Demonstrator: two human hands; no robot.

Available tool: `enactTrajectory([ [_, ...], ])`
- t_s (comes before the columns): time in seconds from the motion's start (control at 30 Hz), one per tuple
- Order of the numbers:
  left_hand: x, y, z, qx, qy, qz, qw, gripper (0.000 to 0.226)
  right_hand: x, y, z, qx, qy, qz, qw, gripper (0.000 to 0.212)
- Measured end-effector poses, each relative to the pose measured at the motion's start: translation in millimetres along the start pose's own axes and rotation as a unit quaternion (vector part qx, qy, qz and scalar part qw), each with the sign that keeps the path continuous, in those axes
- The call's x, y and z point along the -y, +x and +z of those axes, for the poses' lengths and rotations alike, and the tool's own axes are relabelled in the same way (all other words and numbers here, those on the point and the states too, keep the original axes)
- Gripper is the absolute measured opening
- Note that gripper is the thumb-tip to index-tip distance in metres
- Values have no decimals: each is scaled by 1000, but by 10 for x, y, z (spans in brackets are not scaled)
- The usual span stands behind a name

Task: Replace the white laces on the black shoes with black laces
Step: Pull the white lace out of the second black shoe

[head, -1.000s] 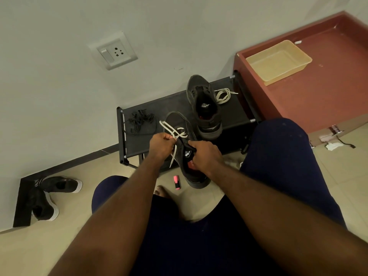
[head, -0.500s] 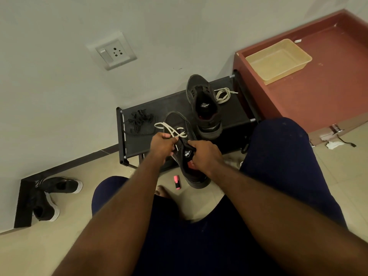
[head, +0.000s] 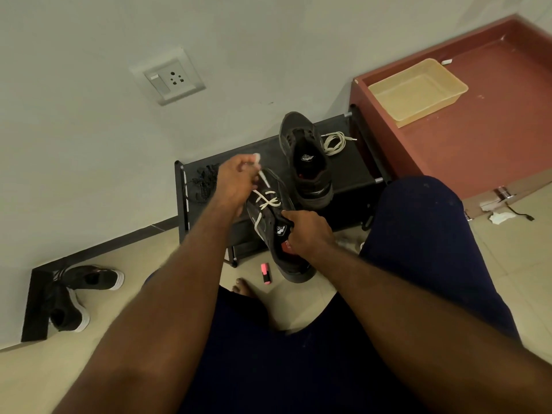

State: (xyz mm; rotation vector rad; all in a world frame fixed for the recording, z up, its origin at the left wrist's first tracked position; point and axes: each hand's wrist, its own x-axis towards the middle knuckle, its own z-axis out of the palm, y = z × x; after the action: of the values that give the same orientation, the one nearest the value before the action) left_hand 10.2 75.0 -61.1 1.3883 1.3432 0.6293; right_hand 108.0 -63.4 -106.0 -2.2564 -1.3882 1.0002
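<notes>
**Lace swap status: shoe 2 nearly stripped, black laces not touched yet**

Quick read of where you're at, using the black rack (head: 351,164) as the anchor for everything. You've got 1 black shoe (head: 264,224) held up just in front of the rack, toe pointing at it. Your right hand (head: 309,234) has its fingers curled round the tongue and collar, holding the shoe steady. Your left hand (head: 236,179) is up over the rack's left half. Its fingers are bunched in a pinch on the free end of the white lace (head: 267,200), which runs straight from the pinch down to the eyelets. Looks like only about 2 crossings are left near the toe, so I'd say this one is nearly unlaced.

The other shoe (head: 307,165) sits on the rack's right half, opening up, and as far as I can tell its eyelets are bare. Its pulled lace (head: 334,142) lies coiled on the rack just beside it. The black laces (head: 201,183) are in a heap at the rack's left end, not threaded into anything. So my guess: removal is close to done, and all of the relacing on both shoes is ahead of you.

Writing-wise, not much: a white insole logo (head: 307,158) in the shoe on the rack, a matching tongue logo (head: 280,230) on the held shoe, and a red patch (head: 287,244) with white letters inside it, all too small to read.
</notes>
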Motion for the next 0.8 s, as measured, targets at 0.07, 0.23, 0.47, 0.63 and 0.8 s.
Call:
enactTrajectory([
  [0.07,-240,-123,11,217,-10,-20,976,21,9,-4,-9,3,-3,1,1000,58],
  [0.23,-154,-122,97,216,223,-27,950,12,6,-25,-18,6,4,-1,1000,55],
  [0.47,530,-78,158,32,290,-66,954,16,1,-16,-23,8,-6,1,1000,67],
  [0.63,595,-107,295,-6,64,-132,989,21,12,-7,-29,13,-9,0,1000,58],
  [0.8,257,-171,325,193,48,-93,976,13,0,27,14,11,-24,1,1000,43],
])
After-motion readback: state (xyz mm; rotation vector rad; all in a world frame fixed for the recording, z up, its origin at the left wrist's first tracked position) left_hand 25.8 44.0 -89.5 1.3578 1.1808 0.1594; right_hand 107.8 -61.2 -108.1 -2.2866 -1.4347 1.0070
